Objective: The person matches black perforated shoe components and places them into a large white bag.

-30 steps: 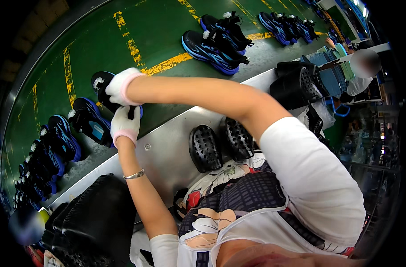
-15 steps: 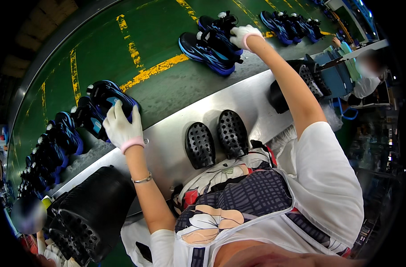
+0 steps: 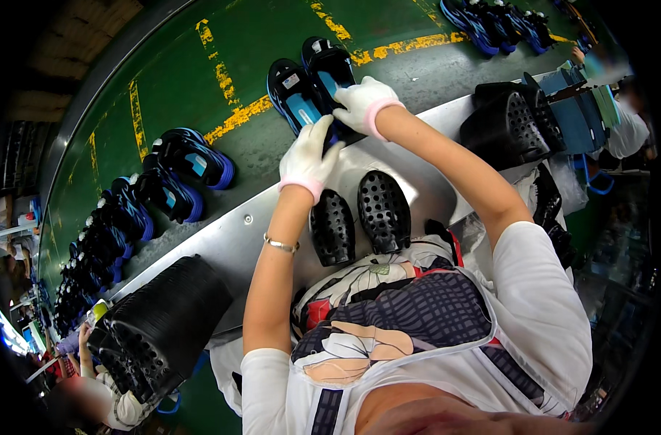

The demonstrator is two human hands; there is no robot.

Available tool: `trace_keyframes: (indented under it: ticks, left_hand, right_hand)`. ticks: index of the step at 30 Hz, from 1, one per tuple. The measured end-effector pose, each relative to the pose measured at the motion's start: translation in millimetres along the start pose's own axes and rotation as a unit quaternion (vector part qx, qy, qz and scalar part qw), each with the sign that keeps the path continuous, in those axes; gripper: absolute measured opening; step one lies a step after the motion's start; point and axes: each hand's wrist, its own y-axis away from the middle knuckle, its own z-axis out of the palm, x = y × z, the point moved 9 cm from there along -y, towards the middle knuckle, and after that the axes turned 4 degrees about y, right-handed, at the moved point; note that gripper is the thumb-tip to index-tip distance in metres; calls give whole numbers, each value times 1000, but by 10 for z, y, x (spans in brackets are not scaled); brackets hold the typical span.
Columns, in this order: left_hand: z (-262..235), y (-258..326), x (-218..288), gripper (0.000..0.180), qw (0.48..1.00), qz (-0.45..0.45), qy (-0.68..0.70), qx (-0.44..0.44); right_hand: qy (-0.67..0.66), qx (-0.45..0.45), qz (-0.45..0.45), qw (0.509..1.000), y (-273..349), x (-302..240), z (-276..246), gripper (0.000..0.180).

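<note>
9 o'clock: row of shoes (image 3: 129,209), packed close, maybe saving room | 12 o'clock, on green surface (image 3: 171,87): left hand (image 3: 307,155) over left shoe (image 3: 296,96), right hand (image 3: 365,105) over right shoe (image 3: 329,71), heels this way, likely for easy reach; hands close together, can't tell if pinching | 5 o'clock of them: black holey blocks (image 3: 383,212) on desk (image 3: 236,246), perhaps handy there

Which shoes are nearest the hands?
The pair straight ahead: the left hand and right hand are at it. The other shoes stand farther off, to either side.
</note>
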Motion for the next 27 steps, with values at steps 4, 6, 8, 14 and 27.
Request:
trace_keyframes:
  ticks: [4, 6, 8, 14, 27]
  left_hand:
    - [-111, -44, -45, 32, 997, 42, -25, 52]
    - [-201, -111, -99, 31, 993, 49, -64, 87]
    - [-255, -92, -232, 30, 985, 60, -107, 124]
    - [-269, 10, -349, 33, 988, 38, -113, 101]
    - [-656, 652, -344, 39, 983, 5, 55, 175]
  right_hand:
    - [-4, -3, -12, 1000, 210, 42, 30, 34]
    - [-6, 31, -31, 999, 298, 72, -10, 34]
    - [-9, 94, -54, 994, 385, -27, 21, 35]
    - [-68, 216, -161, 961, 1077, -410, -298, 30]
    - [44, 2, -281, 959, 1707, -1302, 280, 35]
